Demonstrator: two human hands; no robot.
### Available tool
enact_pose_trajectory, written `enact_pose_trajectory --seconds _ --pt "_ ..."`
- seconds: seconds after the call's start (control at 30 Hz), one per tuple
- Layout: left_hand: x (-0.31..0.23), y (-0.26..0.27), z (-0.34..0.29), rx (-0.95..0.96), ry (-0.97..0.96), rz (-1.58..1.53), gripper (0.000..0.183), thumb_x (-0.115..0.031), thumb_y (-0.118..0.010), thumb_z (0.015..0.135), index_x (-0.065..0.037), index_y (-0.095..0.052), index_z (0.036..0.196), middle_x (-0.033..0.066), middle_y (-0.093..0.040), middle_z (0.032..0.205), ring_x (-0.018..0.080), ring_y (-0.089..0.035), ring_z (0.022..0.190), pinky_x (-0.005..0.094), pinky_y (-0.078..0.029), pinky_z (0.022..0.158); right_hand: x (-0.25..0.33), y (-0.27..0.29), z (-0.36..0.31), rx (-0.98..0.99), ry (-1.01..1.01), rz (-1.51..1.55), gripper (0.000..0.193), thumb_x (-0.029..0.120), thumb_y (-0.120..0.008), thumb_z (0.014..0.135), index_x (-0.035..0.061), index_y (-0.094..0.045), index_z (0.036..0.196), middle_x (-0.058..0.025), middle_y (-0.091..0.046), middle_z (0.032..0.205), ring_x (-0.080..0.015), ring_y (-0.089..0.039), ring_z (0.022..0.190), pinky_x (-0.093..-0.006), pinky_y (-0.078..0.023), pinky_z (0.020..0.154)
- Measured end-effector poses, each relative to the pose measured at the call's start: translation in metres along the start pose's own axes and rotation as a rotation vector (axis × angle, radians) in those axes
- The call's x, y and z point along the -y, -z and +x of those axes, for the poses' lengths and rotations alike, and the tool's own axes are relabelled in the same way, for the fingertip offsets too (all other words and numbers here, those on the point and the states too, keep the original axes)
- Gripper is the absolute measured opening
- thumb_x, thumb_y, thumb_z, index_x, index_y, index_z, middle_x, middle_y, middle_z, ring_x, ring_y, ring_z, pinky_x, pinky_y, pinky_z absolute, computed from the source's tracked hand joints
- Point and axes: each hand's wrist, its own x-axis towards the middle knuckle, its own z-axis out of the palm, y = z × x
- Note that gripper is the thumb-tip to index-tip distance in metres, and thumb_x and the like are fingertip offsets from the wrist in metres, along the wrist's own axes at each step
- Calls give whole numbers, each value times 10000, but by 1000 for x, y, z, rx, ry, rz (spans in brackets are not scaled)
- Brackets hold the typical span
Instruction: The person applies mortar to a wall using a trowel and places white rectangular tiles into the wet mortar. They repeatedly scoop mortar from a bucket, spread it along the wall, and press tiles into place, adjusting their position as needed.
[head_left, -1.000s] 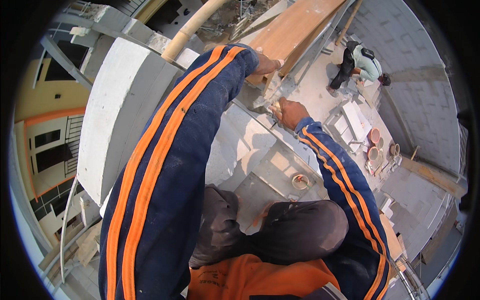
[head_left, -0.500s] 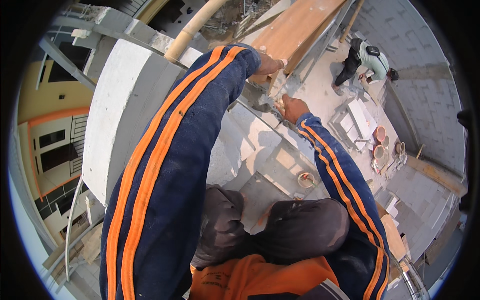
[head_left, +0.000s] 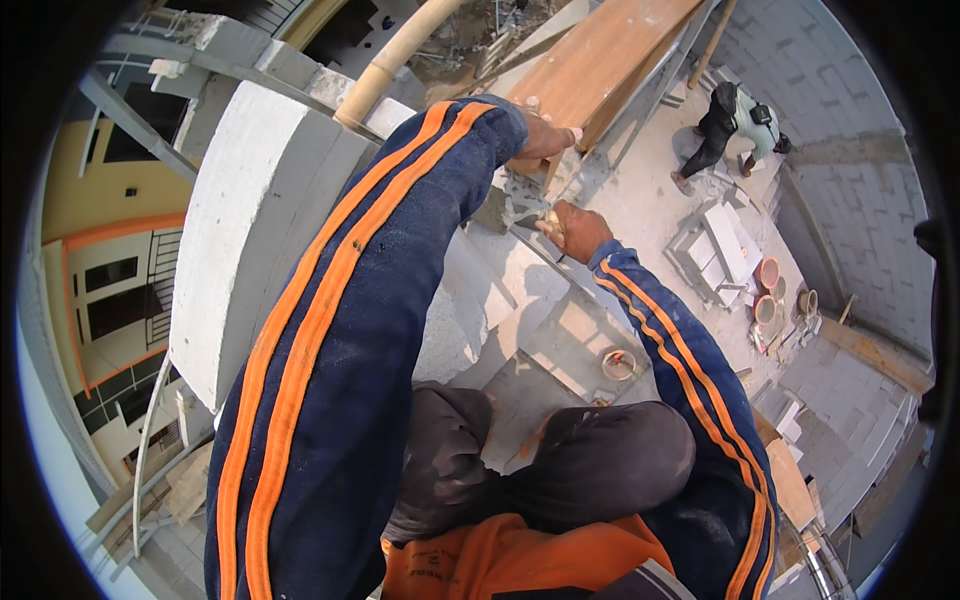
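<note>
My left hand point(head_left: 543, 138) grips the near end of a long brown wooden board point(head_left: 610, 50), with its fingertips over the right edge. Just below and to the right of it, my right hand point(head_left: 580, 232) is closed round the handle of a trowel point(head_left: 529, 220). The small blade points left, toward grey mortar point(head_left: 492, 212) at the wall top beneath the board's end. My left sleeve partly hides that spot. Beside my left arm stands a large white block point(head_left: 235, 240).
A bamboo pole point(head_left: 395, 65) slants beyond the block. Far below on the right, a co-worker point(head_left: 735, 130) bends over near stacked white blocks point(head_left: 715, 250) and several buckets point(head_left: 767, 272). Another bucket point(head_left: 618, 364) stands beneath my right arm. A grey block wall point(head_left: 840, 90) rises at the right.
My right hand has drawn slightly down and left, and the trowel blade shows more plainly. My left hand keeps its place on the board. The view has shifted slightly.
</note>
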Motion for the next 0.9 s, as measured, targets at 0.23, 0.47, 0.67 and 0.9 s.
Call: enact_pose_trajectory --seconds 0.23,0.47,0.67,0.9 --pt "1 -2 -5 -86 -87 219 494 -459 -284 1065 -228 -414 1483 237 -577 1352 385 -538 1297 493 -409 1111 1 -8 6 79 -176 -16 546 518 -508 981 -22 -567 1033 -263 -697 900 -414 -701 843 -515 -554 756" --pt "-3 1 -13 -61 -100 66 444 -350 -392 1061 -209 -415 1482 242 -568 1363 387 -544 1288 493 -412 1111 -10 -9 6 -16 -198 -51 549 521 -536 966 -24 -550 1030 -258 -693 805 -436 -697 793 -513 -559 707" --pt "-6 6 -9 21 -63 135 471 -374 -335 1070 -206 -384 1508 243 -490 1455 390 -456 1370 489 -361 1160 1 -12 20 12 -384 -157 555 499 -559 961 -37 -551 1105 -267 -704 876 -417 -706 841 -501 -567 733" --pt "-2 2 -10 -11 29 -20 453 -380 -348 1069 -202 -432 1478 200 -564 1395 353 -560 1278 446 -418 1106 -12 -13 12 40 -251 -35 566 516 -549 960 -39 -554 1075 -255 -701 852 -426 -701 825 -498 -563 739"
